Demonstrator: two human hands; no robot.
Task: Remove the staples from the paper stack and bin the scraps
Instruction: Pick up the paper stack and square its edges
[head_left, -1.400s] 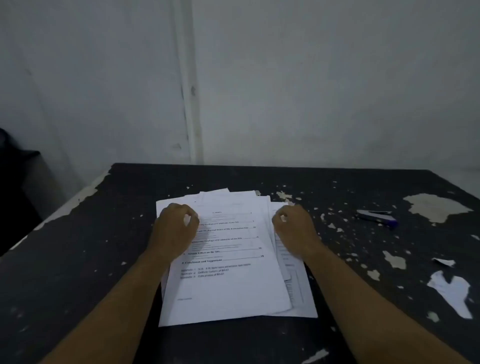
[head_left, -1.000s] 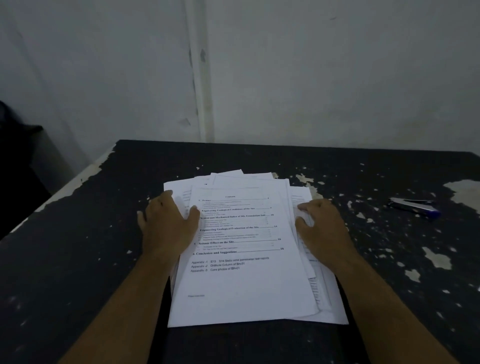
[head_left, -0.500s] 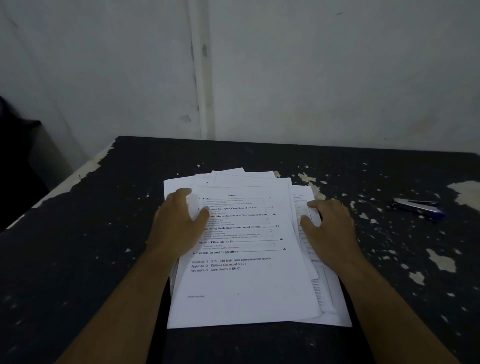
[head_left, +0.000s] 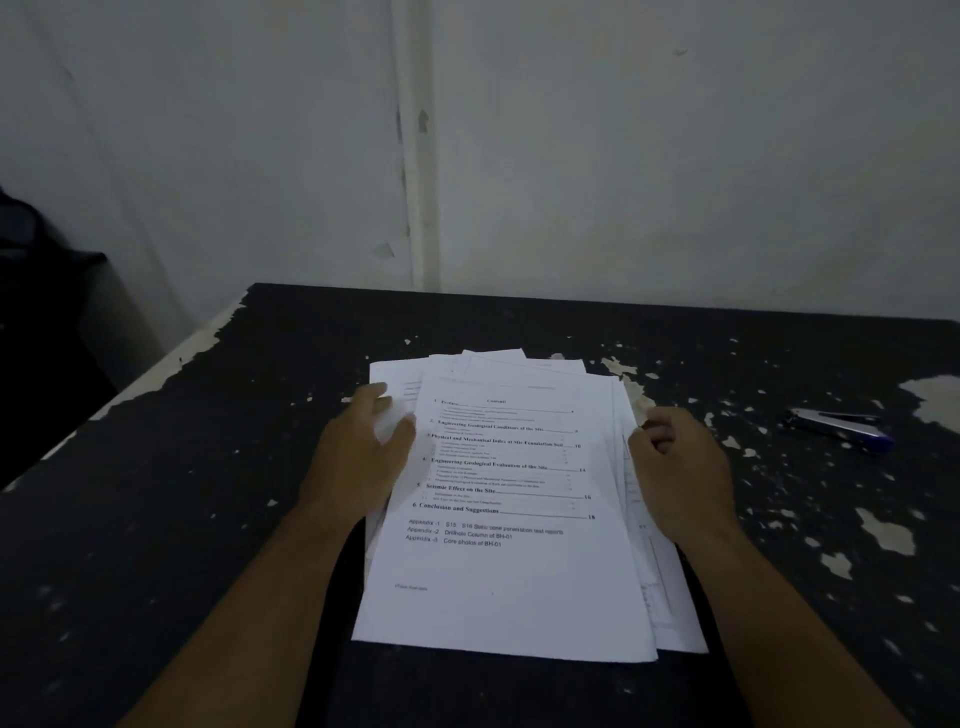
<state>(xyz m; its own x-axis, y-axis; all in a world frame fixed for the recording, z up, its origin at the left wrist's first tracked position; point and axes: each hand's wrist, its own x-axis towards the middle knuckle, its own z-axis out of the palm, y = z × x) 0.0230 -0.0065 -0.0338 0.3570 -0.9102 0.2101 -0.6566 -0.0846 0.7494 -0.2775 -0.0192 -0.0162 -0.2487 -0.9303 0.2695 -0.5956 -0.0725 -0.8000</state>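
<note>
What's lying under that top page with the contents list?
Under the top page lie more sheets, edges poking out at its far, left and right sides, on the dark table. Their print is mostly covered; how they are fastened is hidden.

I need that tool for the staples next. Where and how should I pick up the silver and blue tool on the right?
I'd grip the silver and blue tool across its two long sides near mid-length, coming down from above with the right hand, the nearer one. It lies flat on the table, long and narrow, with bare tabletop all around it.
</note>
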